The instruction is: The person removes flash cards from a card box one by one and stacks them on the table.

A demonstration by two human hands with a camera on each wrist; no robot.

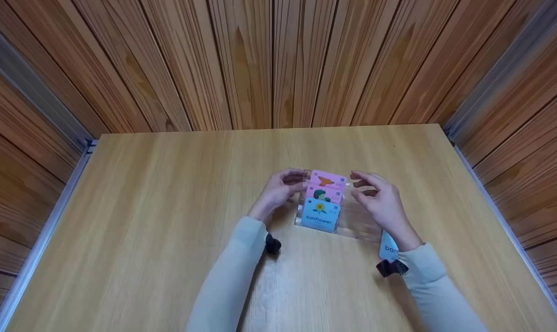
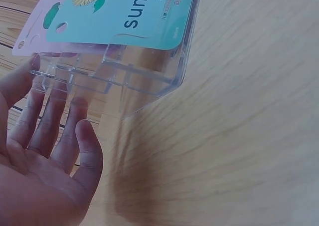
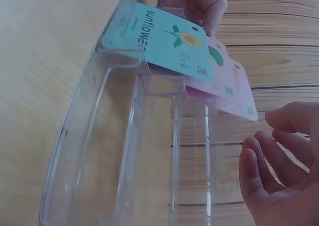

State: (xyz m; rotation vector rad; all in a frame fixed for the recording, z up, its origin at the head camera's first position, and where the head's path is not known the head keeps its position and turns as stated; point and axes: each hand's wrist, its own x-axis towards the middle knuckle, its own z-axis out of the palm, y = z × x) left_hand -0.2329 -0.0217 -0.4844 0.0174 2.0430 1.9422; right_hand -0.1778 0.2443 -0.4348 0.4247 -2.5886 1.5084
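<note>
A clear plastic tiered card stand sits on the table. Its left column holds a blue sunflower card in front, a pink card with a green picture behind it, and a pink card with an orange picture at the back. My left hand holds the stand's left side, thumb at its edge and some fingers visible through the plastic. Just right of the rearmost card hovers my right hand, fingers loosely bent and nothing in them.
Under my right wrist, another blue card lies on the table, its lettering partly covered. The stand's right column shows bare slots. Wood-panelled walls border the light wooden table at the back and sides.
</note>
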